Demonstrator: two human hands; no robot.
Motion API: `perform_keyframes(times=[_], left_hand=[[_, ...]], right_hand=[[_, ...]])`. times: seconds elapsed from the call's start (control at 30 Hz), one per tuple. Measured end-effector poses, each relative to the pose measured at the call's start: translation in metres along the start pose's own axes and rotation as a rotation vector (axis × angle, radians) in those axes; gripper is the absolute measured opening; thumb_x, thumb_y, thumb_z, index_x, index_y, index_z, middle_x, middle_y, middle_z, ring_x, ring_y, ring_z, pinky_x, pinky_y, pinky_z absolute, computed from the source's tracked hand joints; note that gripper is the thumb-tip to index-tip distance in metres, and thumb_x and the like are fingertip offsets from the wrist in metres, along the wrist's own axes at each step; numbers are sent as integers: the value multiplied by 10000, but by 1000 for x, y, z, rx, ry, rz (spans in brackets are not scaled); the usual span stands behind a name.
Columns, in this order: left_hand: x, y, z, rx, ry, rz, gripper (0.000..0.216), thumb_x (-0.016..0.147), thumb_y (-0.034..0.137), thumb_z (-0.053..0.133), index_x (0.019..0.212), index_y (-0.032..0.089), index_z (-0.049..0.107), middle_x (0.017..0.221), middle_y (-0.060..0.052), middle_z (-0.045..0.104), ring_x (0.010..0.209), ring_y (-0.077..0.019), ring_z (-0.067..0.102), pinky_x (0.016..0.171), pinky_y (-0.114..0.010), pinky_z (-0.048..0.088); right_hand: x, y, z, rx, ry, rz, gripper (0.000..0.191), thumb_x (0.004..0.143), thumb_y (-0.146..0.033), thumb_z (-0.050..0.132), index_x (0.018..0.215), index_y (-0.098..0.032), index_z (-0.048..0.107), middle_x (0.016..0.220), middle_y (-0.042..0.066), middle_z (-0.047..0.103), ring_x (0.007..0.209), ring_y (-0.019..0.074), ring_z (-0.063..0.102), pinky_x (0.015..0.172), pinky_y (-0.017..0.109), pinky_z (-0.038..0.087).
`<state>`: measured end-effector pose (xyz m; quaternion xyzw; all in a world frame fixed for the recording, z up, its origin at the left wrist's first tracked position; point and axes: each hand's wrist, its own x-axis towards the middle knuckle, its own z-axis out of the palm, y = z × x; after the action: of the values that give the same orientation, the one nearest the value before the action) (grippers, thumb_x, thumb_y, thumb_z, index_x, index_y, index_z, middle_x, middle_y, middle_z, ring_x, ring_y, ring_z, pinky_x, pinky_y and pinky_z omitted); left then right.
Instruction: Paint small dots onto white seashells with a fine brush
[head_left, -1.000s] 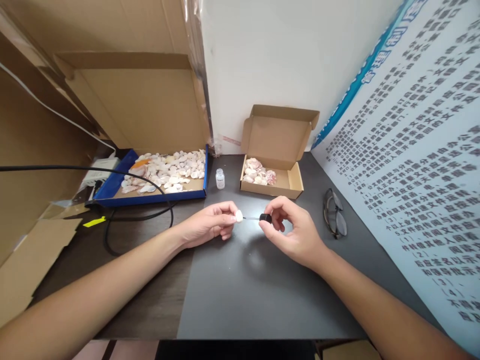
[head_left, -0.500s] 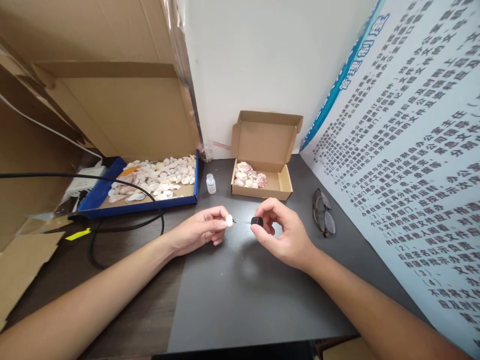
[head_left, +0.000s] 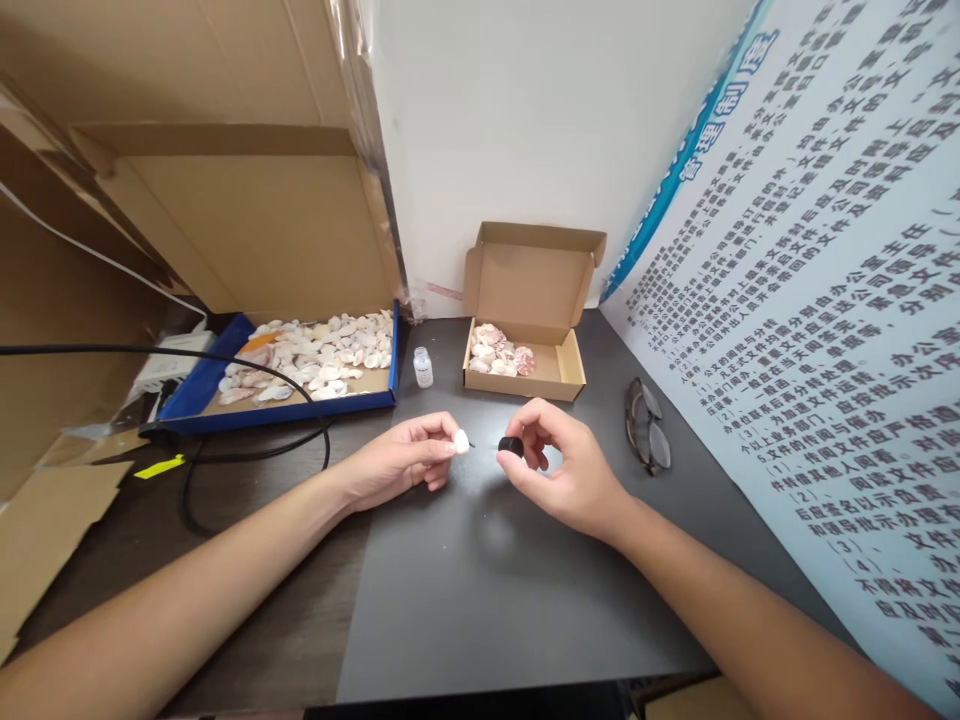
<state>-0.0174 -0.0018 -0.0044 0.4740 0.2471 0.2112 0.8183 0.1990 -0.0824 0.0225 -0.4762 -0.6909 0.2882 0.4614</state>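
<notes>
Between the thumb and fingers of my left hand is a small white seashell, held above the dark mat. My right hand pinches a black brush cap on its side. A thin stem runs left from the cap, and its dark tip is at the shell's right edge; I cannot tell whether it touches. Behind my hands, a small clear bottle with a white label stands upright, its neck uncapped.
At back left, a blue-edged box holds many seashells. A small open cardboard box with several shells is behind my right hand. Glasses lie to the right. Black cables cross on the left. A printed poster lines the right side.
My right hand has shifted slightly left, bringing the brush cap closer to the shell. The shell has turned a little in my left hand, which stays in nearly the same place.
</notes>
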Motion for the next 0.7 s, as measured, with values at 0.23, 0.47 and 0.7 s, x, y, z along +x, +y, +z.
perform_keyframes(times=[0.23,0.47,0.7], left_hand=[[-1,1,2,1,-5,-5,205,801,290,777,832,162,620,625,50,509,539,-65,444,548,-210,397],[-1,0,1,18,-7,-3,211,797,286,787,833,158,622,627,54,498,538,-63,441,545,-210,394],[0,1,1,29,-3,-7,213,797,289,785,829,157,622,619,54,493,538,-67,437,543,-213,389]], right_hand=[[2,0,0,-63,10,-42,163,803,-194,675,857,-224,524,696,-58,497,532,87,452,515,242,392],[0,0,-1,-90,1,-59,161,800,-193,675,860,-221,529,696,-56,508,533,87,445,517,239,392],[2,-1,-1,-110,-8,-72,160,797,-193,670,856,-222,523,688,-54,508,533,88,429,519,240,391]])
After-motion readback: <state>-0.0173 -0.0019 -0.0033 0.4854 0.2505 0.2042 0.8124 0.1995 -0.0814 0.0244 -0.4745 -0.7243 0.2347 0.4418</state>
